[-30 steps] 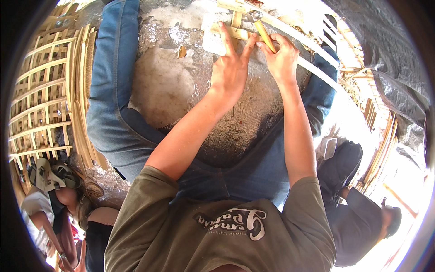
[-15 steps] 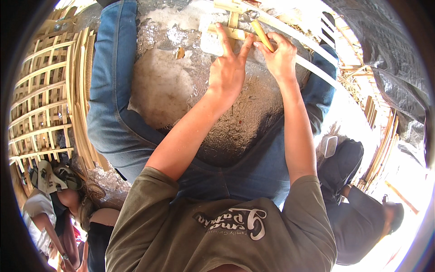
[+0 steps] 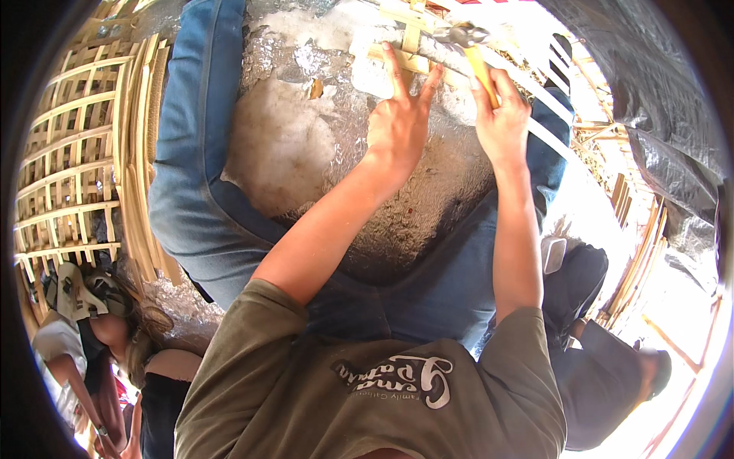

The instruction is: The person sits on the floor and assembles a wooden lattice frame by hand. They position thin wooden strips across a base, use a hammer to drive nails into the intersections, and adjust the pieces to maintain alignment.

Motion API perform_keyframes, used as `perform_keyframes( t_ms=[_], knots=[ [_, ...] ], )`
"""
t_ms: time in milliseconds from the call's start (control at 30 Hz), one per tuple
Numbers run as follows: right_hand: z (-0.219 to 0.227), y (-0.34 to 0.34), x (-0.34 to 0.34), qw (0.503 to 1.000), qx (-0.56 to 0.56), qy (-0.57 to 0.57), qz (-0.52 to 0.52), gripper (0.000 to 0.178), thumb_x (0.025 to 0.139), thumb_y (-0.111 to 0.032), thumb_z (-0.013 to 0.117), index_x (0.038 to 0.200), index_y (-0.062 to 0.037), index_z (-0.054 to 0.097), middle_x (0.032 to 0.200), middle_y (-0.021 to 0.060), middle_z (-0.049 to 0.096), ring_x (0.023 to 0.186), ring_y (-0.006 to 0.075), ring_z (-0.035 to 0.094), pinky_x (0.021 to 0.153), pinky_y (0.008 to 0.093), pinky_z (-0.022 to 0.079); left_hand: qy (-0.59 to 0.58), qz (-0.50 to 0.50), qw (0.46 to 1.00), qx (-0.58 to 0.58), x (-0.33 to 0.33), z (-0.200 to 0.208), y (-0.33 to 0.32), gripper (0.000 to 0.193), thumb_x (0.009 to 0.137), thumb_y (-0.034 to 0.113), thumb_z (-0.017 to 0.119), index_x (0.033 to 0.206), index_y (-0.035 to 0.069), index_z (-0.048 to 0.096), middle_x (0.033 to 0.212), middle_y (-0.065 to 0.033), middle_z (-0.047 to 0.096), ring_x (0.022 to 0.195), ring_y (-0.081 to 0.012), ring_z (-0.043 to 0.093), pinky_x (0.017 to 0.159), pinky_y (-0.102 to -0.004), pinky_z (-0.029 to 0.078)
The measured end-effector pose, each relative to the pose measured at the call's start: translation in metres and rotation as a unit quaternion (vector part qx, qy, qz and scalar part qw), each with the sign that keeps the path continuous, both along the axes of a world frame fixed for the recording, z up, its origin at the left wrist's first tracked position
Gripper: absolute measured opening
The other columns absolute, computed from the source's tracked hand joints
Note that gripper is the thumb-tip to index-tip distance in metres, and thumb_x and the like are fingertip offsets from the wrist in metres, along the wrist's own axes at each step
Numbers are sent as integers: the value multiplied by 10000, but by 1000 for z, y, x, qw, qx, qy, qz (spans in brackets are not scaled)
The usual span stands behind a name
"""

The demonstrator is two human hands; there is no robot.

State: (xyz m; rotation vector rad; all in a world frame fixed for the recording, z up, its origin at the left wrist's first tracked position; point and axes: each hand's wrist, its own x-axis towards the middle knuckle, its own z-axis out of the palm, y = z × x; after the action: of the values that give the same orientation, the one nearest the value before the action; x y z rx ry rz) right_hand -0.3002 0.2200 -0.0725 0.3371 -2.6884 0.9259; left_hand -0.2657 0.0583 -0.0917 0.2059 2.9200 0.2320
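Note:
My right hand (image 3: 503,122) is closed around the yellow handle of a hammer (image 3: 482,76). Its metal head points away from me, just right of some crossed bamboo strips (image 3: 411,38). Two stretched fingers of my left hand (image 3: 394,134) rest on the crosswise strip, one on each side of the crossing, and the other fingers are folded under or hidden. Beneath the strips lies a pale flat slab (image 3: 368,75). Whether a nail sits at the joint is too small to tell.
Split-bamboo lattice panels (image 3: 69,153) stand at the left. Long pale strips (image 3: 547,138) run past my right leg. Dark plastic sheeting (image 3: 657,84) hangs at the far right. Other people sit close by, at lower left (image 3: 76,344) and lower right (image 3: 604,382).
My right hand and the hammer have moved right, away from my left fingertips, and the handle stands more upright. My left fingers stay on the strip. The whole view has shifted slightly.

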Motion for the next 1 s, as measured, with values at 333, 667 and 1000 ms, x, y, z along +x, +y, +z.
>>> perform_keyframes(
  t_ms=[333,667,1000],
  knots=[
    [55,-24,30,987,1,-159,0,122,999,-70,576,1113,-39,546,828,250,678,807,417,710,627,439,521,32,7,999,9,1,-3,0,867,938,33,572,1643,242,113,1535,-505,10,629,-155,671,585,-251,609],
    [61,-38,38,997,16,-80,-2,276,993,-44,559,1261,19,558,813,247,678,739,424,696,632,459,527,54,8,998,-12,1,-11,1,843,962,89,554,1645,251,86,1541,-501,5,609,-133,651,575,-240,594],
    [50,-41,41,998,11,-69,-10,311,969,-16,556,1277,25,559,898,267,682,834,444,690,710,482,544,50,10,999,3,2,-14,1,830,973,89,536,1644,265,82,1543,-499,-14,614,-134,658,569,-242,591]
  ],
)
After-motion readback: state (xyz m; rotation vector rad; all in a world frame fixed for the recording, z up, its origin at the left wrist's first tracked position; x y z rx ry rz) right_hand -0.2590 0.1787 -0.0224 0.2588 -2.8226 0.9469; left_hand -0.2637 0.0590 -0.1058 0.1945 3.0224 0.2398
